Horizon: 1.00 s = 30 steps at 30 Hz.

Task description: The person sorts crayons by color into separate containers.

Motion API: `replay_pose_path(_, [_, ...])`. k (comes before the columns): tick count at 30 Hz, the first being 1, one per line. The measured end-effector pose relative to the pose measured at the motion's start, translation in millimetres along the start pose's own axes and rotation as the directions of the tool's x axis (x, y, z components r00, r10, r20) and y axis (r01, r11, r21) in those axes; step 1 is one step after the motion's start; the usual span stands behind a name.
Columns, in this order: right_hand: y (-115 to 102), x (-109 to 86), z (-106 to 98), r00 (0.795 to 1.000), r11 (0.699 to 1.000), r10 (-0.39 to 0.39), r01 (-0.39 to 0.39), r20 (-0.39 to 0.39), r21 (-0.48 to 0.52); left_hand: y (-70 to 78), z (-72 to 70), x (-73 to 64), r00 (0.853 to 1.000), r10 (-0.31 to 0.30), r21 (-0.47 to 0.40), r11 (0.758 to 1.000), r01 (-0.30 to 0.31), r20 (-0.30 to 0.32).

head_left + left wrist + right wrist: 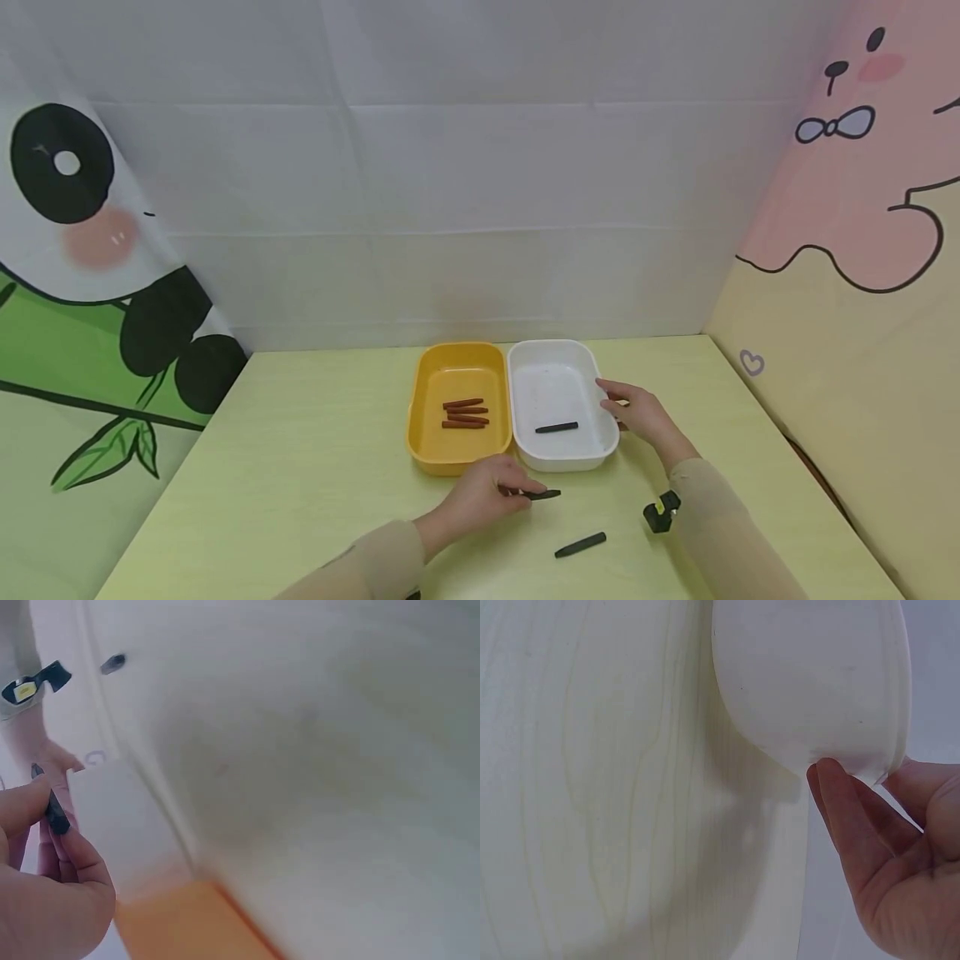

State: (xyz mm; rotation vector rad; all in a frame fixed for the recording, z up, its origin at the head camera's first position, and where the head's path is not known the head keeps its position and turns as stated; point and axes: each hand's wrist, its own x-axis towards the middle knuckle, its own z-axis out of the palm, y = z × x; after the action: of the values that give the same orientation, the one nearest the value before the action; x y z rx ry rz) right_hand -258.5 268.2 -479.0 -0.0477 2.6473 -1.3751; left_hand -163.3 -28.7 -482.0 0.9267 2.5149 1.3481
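Observation:
My left hand (487,493) pinches a black crayon (545,495) between thumb and fingers, in front of the two trays. The left wrist view shows that crayon (56,813) held near the fingertips. My right hand (637,411) holds the white tray (564,462) at its right side. In the right wrist view, this hand (889,847) has its fingertips against the tray's outer wall and its thumb at the rim. One black crayon (557,427) lies inside the white tray. Another black crayon (581,545) lies on the table, nearer to me.
A yellow tray (420,450) stands directly left of the white one and has several reddish-brown crayons (465,414) in it. Both trays are toward the back of the light wooden table (285,467). A white curtain-like wall rises behind, with cartoon-printed walls at both sides.

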Motion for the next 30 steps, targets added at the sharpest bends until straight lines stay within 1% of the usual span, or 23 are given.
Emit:
replay_pose_path(4, [0,0.5,0,1.000,1.000,0.003,-0.003,0.002,0.008,9.6,-2.8,9.2,0.999,0.043,-0.022,0.999,-0.044,-0.024])
replay_pose_path(5, [0,0.2,0,1.000,1.000,-0.006,0.006,0.004,0.005,12.2,-4.1,11.3,0.999,0.043,-0.022,0.999,-0.044,-0.033])
replay_pose_path(10, [-2,-1.1,0,1.000,1.000,-0.010,0.010,0.005,0.008,22.3,-11.6,22.0,0.993,0.064,0.014,0.998,-0.063,-0.100])
replay_pose_path(12, [-2,-1.6,0,1.000,1.000,-0.005,0.004,0.004,0.009,25.9,-14.5,25.8,0.990,0.066,0.027,0.998,-0.063,-0.126])
replay_pose_path(16, [-3,-2.7,-1,1.000,1.000,-0.010,0.010,0.007,0.006,34.0,-20.3,33.1,0.987,0.041,0.025,0.999,-0.038,-0.156])
replay_pose_path(20, [-3,-3.1,-1,1.000,1.000,-0.010,0.010,0.009,0.006,42.3,-25.5,41.5,0.985,0.013,0.004,1.000,-0.012,-0.170])
replay_pose_path(23, [-2,-2.5,-1,1.000,1.000,-0.009,0.008,0.012,0.006,45.7,-28.4,48.9,0.985,-0.001,-0.012,1.000,-0.002,-0.171])
replay_pose_path(28, [0,-1.0,-1,0.999,1.000,-0.030,0.030,0.011,-0.005,48.2,-31.0,61.2,0.986,0.009,0.005,1.000,-0.008,-0.167])
replay_pose_path(30, [1,-0.3,-1,0.999,0.999,-0.041,0.041,0.008,-0.009,48.9,-31.2,65.5,0.986,0.005,0.020,1.000,-0.001,-0.168])
